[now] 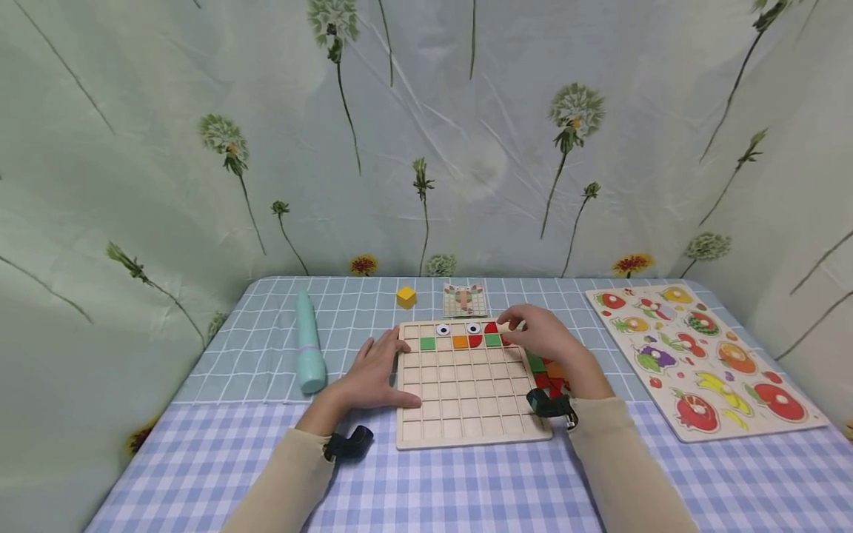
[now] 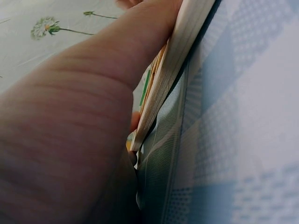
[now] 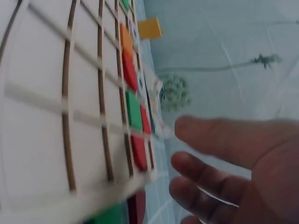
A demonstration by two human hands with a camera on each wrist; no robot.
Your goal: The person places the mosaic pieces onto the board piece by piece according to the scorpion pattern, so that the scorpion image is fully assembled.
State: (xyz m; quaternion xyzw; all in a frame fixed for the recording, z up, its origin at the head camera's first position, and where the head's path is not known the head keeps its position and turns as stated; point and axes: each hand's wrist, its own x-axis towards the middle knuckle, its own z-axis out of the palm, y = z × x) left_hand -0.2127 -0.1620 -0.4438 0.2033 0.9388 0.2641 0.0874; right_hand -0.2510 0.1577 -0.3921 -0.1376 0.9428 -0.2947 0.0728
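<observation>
A wooden grid board [image 1: 466, 407] lies in front of me. Along its far rows sit two eye tiles [image 1: 443, 330], green squares [image 1: 427, 343], an orange square [image 1: 460, 342] and rounded red pieces [image 1: 491, 328]. My left hand [image 1: 380, 370] rests on the board's left edge, fingers spread, thumb lying on its near part. Over the far right corner hovers my right hand [image 1: 543, 333], partly covering a red piece there. In the right wrist view its thumb and fingers [image 3: 210, 137] are apart, with nothing seen between them.
Loose green, red and orange pieces [image 1: 549, 376] lie right of the board, partly under my right forearm. Behind it are a small pattern card [image 1: 465, 298] and a yellow block [image 1: 406, 297]. A teal tube-shaped object [image 1: 309, 348] lies left; a fruit puzzle board [image 1: 666, 370] lies right.
</observation>
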